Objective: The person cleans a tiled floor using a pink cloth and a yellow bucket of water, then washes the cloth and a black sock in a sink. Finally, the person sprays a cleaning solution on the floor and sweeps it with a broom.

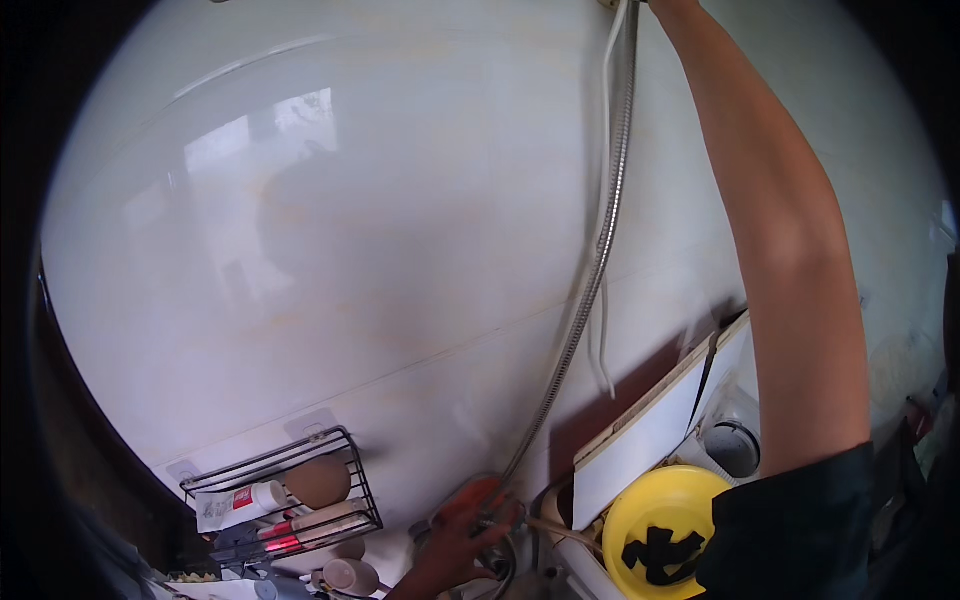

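My left hand (pixel 457 551) is low in the picture, its fingers spread around a metal tap fitting (pixel 491 559) at the lower end of a flexible metal shower hose (pixel 581 300). An orange-red object (pixel 476 495) lies just behind those fingers. My right arm reaches up past the top edge, and only the wrist end (pixel 671 6) shows beside the upper end of the hose; the fingers and what they hold are out of view. A thin white cable or tube (pixel 606 135) hangs next to the hose.
A black wire rack (pixel 367 480) with a white tube (pixel 240 506) and other toiletries hangs on the glossy wall (pixel 420 225) at the lower left. At the lower right are a yellow basin (pixel 626 502) with dark cloth (pixel 664 555) in it, and a leaning white board (pixel 637 442).
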A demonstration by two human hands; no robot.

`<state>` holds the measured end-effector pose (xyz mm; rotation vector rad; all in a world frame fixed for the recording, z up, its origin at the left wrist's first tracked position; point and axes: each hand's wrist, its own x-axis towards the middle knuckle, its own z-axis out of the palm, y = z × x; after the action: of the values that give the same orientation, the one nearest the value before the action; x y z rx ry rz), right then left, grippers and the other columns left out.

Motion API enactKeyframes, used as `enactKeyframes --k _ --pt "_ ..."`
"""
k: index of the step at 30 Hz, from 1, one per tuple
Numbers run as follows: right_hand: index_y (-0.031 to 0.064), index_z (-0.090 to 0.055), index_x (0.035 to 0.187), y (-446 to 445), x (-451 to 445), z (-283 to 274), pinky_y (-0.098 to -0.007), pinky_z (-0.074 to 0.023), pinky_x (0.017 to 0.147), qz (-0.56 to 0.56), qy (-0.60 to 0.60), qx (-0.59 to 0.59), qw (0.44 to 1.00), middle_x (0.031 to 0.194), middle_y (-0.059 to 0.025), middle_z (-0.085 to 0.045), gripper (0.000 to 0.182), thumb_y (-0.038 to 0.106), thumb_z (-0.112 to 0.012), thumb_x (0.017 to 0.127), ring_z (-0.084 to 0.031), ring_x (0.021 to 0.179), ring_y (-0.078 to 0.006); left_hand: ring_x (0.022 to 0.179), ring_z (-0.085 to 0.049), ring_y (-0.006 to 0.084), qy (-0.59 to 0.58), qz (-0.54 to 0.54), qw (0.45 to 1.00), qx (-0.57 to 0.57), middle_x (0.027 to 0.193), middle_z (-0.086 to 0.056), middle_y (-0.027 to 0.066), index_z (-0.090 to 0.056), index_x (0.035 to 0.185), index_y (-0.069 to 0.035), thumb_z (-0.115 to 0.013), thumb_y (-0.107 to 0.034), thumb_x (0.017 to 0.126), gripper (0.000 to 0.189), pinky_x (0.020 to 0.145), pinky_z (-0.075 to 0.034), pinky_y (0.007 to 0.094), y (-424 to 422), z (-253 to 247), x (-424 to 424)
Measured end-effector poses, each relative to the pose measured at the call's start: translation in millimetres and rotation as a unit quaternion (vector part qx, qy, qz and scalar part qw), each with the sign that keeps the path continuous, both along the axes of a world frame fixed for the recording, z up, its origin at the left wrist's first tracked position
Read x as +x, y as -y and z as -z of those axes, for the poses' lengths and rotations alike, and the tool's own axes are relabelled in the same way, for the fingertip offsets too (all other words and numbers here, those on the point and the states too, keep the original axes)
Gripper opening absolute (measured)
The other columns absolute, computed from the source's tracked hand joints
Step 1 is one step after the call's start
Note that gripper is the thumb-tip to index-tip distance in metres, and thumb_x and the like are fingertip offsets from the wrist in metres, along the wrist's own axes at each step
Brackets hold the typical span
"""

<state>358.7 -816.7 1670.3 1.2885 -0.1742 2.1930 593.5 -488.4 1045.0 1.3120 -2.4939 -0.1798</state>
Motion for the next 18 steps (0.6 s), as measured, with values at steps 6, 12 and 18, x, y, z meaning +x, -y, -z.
enactKeyframes --k 6,12,18 --pt "-0.0013 -0.052 0.078 -80.0 -29.9 8.9 -0.029 -0.0326 0.033 -0.283 -0.036 0.343 0.895 0.058 -0.0082 -0.051 0.039 0.036 -0.049 0.086 -0.049 0.043 -0.0155 0.121 -0.033 0.0356 -0.063 -0.007 0.998 0.014 0.131 -0.036 0.0118 -0.048 0.116 -0.025 -0.083 -0.027 0.037 0.087 0.093 -0.032 0.0473 -6.8 -1.0 -4.1" --pt "-0.0052 -0.052 0.087 -140.9 -35.3 130.3 -0.0279 -0.0376 0.042 -0.208 -0.115 0.396 0.887 0.071 -0.0096 -0.053 0.04 0.035 -0.045 0.089 -0.045 0.051 -0.0136 0.111 -0.043 0.0304 -0.033 -0.062 0.994 0.085 0.127 -0.032 0.0143 -0.045 0.124 -0.031 -0.083 -0.029 0.046 0.086 0.095 -0.033 0.0427 5.5 6.2 -5.7" --pt "-0.0088 -0.05 0.093 -232.9 -27.1 341.5 -0.0244 -0.0409 0.053 -0.263 -0.106 0.423 0.861 0.069 -0.0065 -0.047 0.042 0.032 -0.04 0.092 -0.042 0.057 -0.0105 0.114 -0.036 0.0384 -0.004 -0.082 0.996 0.035 0.125 -0.031 0.0215 -0.04 0.125 -0.024 -0.084 -0.023 0.043 0.093 0.093 -0.034 0.0429 0.7 0.4 -10.0"
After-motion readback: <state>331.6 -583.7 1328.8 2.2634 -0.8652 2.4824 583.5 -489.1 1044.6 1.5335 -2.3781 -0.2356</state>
